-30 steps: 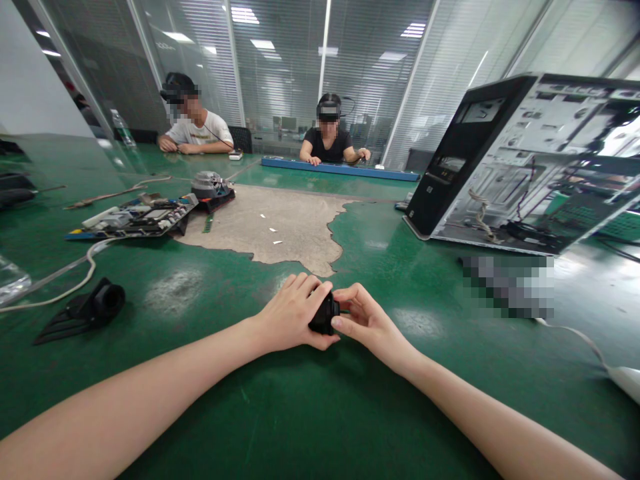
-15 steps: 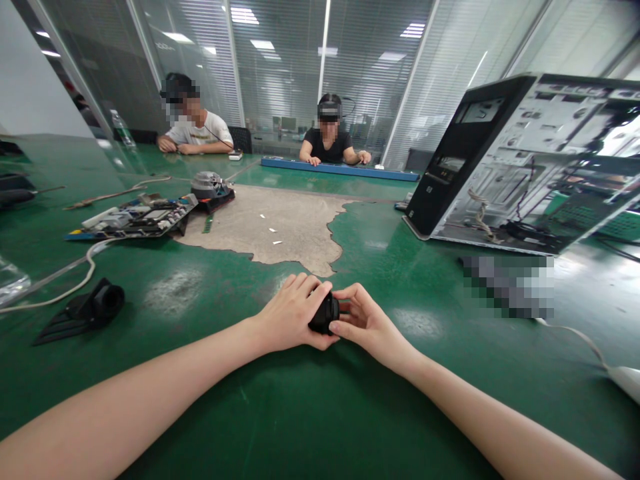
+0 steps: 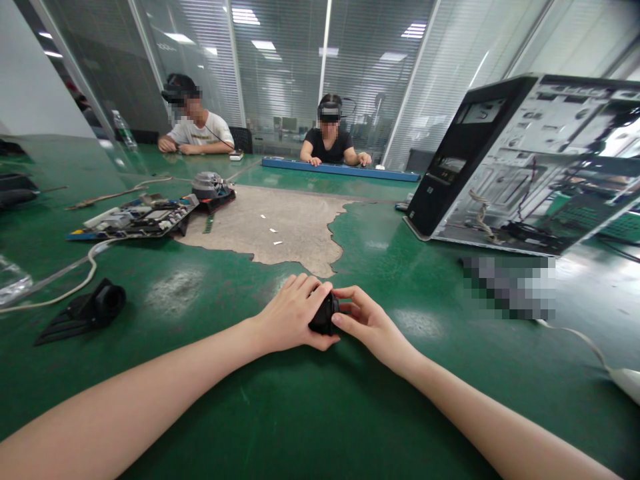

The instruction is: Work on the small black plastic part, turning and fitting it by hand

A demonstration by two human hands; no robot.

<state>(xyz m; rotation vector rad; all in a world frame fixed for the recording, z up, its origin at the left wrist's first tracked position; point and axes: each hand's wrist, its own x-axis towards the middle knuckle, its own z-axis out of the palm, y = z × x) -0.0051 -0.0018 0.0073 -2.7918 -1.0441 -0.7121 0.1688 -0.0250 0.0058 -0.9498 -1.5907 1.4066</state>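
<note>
Just above the green tabletop, in the middle of the head view, is a small black rounded part (image 3: 323, 319) with ridged edges, like a camera lens; its exact kind is unclear. My left hand (image 3: 293, 319) wraps over it from the left, fingers on top and thumb below. On the other side, my right hand (image 3: 367, 321) grips its right end between the thumb and curled fingers. Both palms hide much of the part.
A black bracket-like piece (image 3: 93, 308) lies at left, near a circuit board (image 3: 143, 217) and a fan-topped cooler (image 3: 213, 188). An open computer case (image 3: 480, 167) stands at right. Two people sit across the table, with a long blue bar (image 3: 340, 169) before one.
My right thumb and fingers have shifted slightly at the black part's right end. My left hand stays in place around it.
</note>
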